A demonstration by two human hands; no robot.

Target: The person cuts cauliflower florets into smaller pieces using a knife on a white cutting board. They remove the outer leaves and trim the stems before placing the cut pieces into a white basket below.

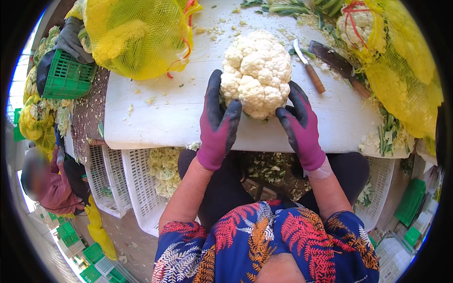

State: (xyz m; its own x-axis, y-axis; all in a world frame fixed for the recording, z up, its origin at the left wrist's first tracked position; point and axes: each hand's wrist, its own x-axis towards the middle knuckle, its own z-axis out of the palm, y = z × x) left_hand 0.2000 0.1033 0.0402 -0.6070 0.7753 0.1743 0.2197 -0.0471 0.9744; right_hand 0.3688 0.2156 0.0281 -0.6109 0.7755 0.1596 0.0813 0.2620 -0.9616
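Observation:
A large white cauliflower head is before me at the white cutting board. My left hand, in a magenta glove with dark coated fingers, grips its left side. The right side is held by my right hand in a matching glove. Leaves show a little under the head; its underside is hidden. Right of it lie a curved knife with a wooden handle and a broad dark-bladed cleaver.
Yellow mesh bags of cauliflower stand at the upper left and right. White crates are below the board's edge, one holding florets. Leaf trimmings litter the far edge. A co-worker sits at far left near a green crate.

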